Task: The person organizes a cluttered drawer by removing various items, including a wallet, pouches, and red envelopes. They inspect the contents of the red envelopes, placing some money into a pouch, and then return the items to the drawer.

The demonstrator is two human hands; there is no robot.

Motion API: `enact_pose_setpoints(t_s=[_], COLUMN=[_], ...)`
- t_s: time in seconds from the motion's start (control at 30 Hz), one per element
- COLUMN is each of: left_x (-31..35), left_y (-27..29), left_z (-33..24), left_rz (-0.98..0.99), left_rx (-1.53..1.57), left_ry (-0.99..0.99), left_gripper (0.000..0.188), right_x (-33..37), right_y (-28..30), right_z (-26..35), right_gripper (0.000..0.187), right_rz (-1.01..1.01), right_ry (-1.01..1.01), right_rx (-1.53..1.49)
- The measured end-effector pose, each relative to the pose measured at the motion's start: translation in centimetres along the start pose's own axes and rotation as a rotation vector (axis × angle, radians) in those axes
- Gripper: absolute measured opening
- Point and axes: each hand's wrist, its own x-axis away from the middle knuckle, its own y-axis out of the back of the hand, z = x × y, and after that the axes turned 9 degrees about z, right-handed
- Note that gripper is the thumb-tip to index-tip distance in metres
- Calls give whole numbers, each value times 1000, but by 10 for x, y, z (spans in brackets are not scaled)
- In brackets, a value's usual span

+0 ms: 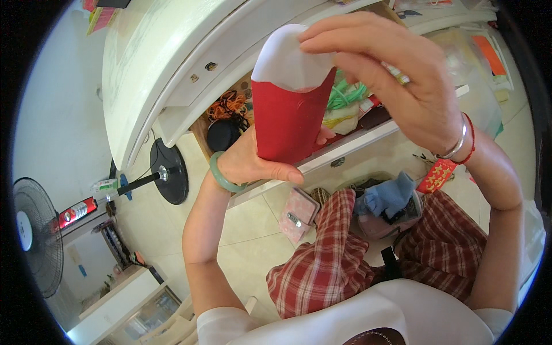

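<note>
A red paper envelope is held up over an open drawer, its white inner flap raised at the top. My left hand is closed around its lower end, thumb across the front and fingertips showing at the right side. A green bangle circles that wrist. My right hand reaches over the top from the right, fingers stretched out against the flap and nothing gripped between them. Below the envelope, the drawer's contents are partly hidden: orange cord, a round black object and green strands.
A white cabinet curves along the upper left. A standing fan with a black round base is at left. On the tiled floor lie a pink notebook and a bag with a blue cloth; a red packet is beside it.
</note>
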Motion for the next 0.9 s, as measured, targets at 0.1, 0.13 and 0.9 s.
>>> enact_pose_setpoints(t_s=[0.1,0.13,0.9], left_x=[-1,2,-27], left_y=[-2,-4,-48], left_z=[0,-1,-13], left_rz=[-26,-50,-487], left_rx=[-16,-27,-366], left_ry=[-14,-14,-263], left_gripper=[82,81,24], right_x=[-7,-14,44], right_y=[14,12,15], right_z=[15,24,-7], right_gripper=[17,21,49], right_rz=[-39,-95,50], right_ry=[-54,-88,-53], right_rx=[-88,-136,-257])
